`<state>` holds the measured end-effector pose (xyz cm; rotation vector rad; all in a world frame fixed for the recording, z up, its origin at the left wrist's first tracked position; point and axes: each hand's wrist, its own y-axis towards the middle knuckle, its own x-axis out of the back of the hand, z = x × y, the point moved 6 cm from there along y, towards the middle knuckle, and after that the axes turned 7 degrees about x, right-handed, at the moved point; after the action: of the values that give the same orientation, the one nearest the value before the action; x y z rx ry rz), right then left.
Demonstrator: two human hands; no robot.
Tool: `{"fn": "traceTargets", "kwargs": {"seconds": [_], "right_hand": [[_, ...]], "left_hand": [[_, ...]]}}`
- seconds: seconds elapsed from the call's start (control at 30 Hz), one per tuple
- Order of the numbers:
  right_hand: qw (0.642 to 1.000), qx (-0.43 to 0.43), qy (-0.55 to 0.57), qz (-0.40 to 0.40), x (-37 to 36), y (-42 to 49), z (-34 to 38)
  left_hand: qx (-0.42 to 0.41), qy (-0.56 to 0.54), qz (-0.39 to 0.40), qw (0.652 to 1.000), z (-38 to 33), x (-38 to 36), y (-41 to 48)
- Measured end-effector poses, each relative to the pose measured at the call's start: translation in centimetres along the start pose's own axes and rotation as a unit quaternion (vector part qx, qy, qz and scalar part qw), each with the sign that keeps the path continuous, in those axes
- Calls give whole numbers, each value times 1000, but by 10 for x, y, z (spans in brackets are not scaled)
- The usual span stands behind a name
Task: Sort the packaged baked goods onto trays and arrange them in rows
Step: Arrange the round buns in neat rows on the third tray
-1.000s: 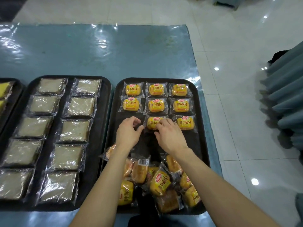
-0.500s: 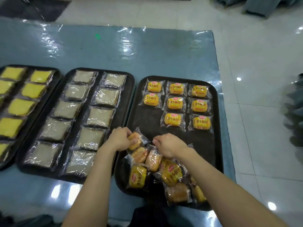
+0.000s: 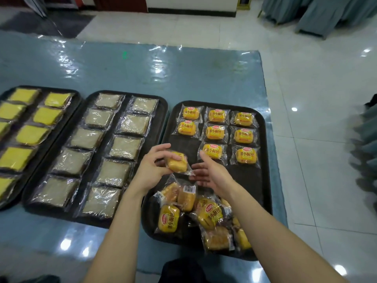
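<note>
Left hand [image 3: 152, 168], just left of frame centre, pinches a wrapped bun [image 3: 177, 162] between thumb and fingers, holding it above the bare middle of the right-hand black tray [image 3: 264, 144]; right hand [image 3: 212, 172] hovers just beside it, fingers spread and loose, gripping nothing; eight yellow-labelled buns [image 3: 216, 132] lie in rows at that tray's far end, upper right of centre, the third row short at its left; a loose heap of buns [image 3: 204, 215] sits at its near end, lower centre; two more black trays, middle [image 3: 163, 103] and left [image 3: 77, 94], carry pale and yellow packaged slices in rows.
</note>
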<state>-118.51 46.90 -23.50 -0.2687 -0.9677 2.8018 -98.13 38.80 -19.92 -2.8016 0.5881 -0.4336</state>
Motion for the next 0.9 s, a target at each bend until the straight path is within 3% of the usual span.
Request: {"fn": "traceTargets", "kwargs": {"seconds": [0.07,0.2,0.37,0.43,0.53,0.6,0.7,0.83,0.9], "right_hand": [[999,25,-19,19,0,-1,3],[997,40,61,36,5,-3,5],[986,79,141,-32,27,-5,13],[987,99,120,-45,33,-7,19],[985,119,112,-47,33,-8,31],[987,127,83,-57,33,-5,34],[987,137,-64,-46,31,-3,36],[983,153,-79,-60,33,3,44],[982,152,-90,-59,34,4,48]], "left_hand": [[4,-33,46,998,-4,-17,-4],[28,-99,85,991,-7,-39,-12],[132,-229,-10,964,1,-40,-12],[155,-202,13,967,-1,-42,-12],[115,-53,59,990,-5,-50,-8],[126,-126,23,984,-3,-54,-3],[173,-316,-17,933,4,-62,0],[164,-252,-1,954,8,-63,0],[159,-281,1,946,8,-58,1]]}}
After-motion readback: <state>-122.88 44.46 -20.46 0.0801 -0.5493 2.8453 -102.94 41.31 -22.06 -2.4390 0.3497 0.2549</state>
